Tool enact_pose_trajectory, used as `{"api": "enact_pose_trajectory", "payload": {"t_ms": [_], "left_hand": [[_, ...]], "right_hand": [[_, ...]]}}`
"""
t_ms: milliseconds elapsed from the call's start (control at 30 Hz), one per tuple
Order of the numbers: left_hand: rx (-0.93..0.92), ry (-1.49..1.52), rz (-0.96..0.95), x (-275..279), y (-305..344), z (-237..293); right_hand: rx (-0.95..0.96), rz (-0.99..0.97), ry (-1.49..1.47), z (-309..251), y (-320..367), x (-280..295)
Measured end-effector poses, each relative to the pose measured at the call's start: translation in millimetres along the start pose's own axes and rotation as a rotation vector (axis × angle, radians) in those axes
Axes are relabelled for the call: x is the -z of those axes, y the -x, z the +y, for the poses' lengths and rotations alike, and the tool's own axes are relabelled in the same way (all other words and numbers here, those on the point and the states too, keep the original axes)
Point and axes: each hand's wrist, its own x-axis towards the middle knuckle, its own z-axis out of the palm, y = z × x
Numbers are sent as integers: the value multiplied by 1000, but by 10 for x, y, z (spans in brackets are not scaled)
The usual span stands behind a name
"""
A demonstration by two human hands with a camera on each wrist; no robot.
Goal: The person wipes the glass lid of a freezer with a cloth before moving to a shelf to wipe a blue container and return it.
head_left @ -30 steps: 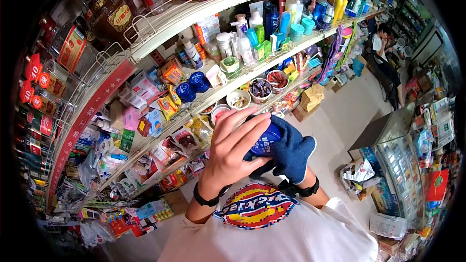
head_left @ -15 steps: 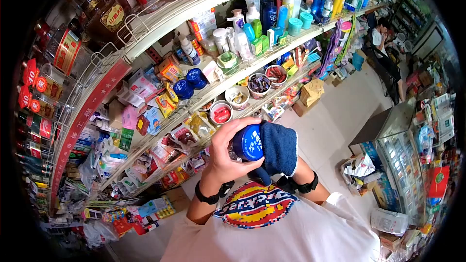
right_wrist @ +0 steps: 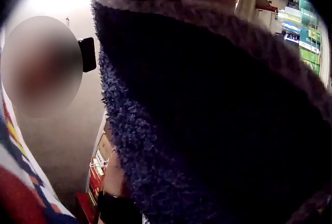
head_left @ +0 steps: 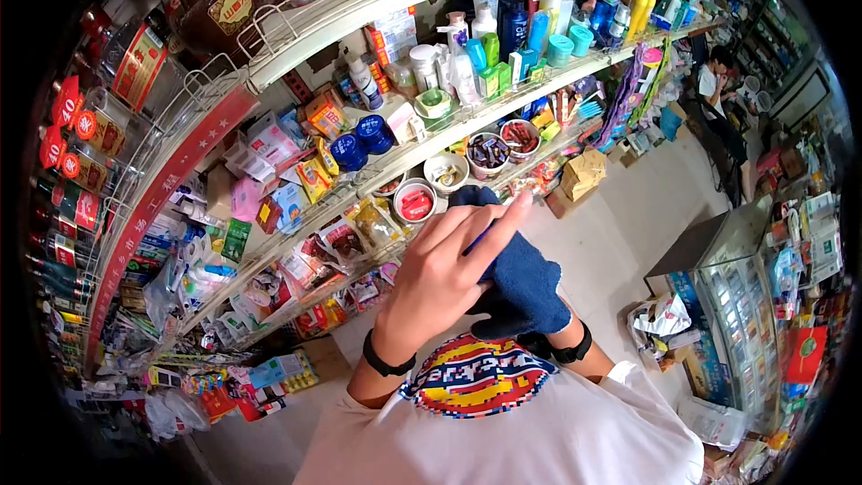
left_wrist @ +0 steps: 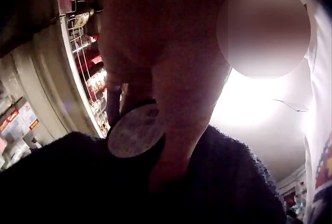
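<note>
Item: blue jar [left_wrist: 136, 133], centre of the head view, mostly covered; only a sliver of blue shows there between fingers and cloth. One round face shows in the left wrist view, its lettering unreadable in the gloom.

Item: left hand [head_left: 440, 265], bare, thumb and fingers gripping the jar from opposite sides.

Item: dark blue cloth [head_left: 530, 287], pale-edged, right of the left hand, against the jar; it blacks out much of the right wrist view.

Item: right hand, wholly hidden under the cloth; whether its fingers are curled I cannot tell.

Item: two blue tubs [head_left: 348, 153], side by side on the shelf, left of centre.

Item: bowl of red packets [head_left: 416, 203], just above the left hand.

Item: white shirt [head_left: 503, 440], cut off by the bottom edge.
</note>
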Motion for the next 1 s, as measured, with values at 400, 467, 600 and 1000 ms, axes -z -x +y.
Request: {"api": "enact_pose_trajectory", "payload": {"t_ms": [400, 467, 600, 1000], "left_hand": [[92, 221, 37, 25, 41, 34], [130, 232, 95, 1, 97, 2], [180, 100, 112, -85, 173, -36], [185, 194, -7, -234, 186, -140]], "right_hand": [[-248, 113, 11, -325, -199, 101], [-259, 342, 124, -255, -31, 40], [-408, 218, 331, -124, 0, 69], [-151, 378, 390, 6, -66, -79]]}}
